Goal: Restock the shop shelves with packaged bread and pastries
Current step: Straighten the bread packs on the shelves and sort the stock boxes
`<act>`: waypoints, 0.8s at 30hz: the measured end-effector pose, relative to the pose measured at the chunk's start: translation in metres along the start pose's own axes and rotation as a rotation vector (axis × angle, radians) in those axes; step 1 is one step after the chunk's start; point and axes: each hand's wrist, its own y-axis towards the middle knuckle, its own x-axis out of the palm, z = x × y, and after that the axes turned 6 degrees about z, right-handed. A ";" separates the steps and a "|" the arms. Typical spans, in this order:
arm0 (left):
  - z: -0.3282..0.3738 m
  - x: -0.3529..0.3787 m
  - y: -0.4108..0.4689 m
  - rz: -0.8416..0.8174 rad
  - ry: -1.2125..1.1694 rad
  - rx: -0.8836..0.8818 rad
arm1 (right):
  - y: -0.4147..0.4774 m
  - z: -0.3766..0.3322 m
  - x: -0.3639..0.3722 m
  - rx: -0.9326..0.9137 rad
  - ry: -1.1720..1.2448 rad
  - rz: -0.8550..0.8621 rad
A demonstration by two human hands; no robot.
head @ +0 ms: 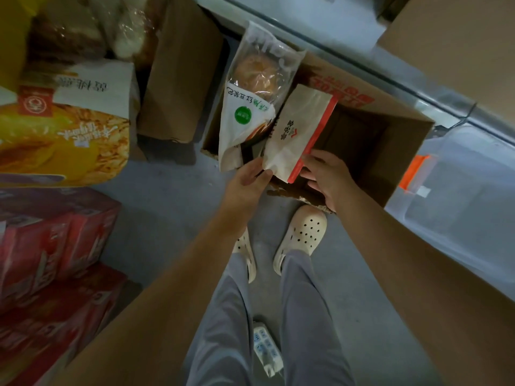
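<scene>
An open cardboard box (401, 151) stands on the floor in front of me. Above its left side my left hand (245, 181) pinches the lower ends of two packages. One is a clear bag with a round bun and a white label (250, 98). The other is a beige packet with a red edge strip (298, 135). My right hand (328, 176) touches the red edge of the beige packet with relaxed fingers, just over the box opening. The inside of the box is dark and I cannot see what lies in it.
At the left a shelf holds a large yellow bread package (64, 140) and other wrapped breads. Red cartons (50, 246) are stacked below. A brown carton (178, 79) stands behind, a clear plastic bin (459, 207) at the right, a power strip (266, 349) on the floor between my feet.
</scene>
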 end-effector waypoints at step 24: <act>0.080 -0.013 -0.088 -0.027 0.205 0.305 | -0.186 -0.127 -0.067 -0.164 0.546 -0.050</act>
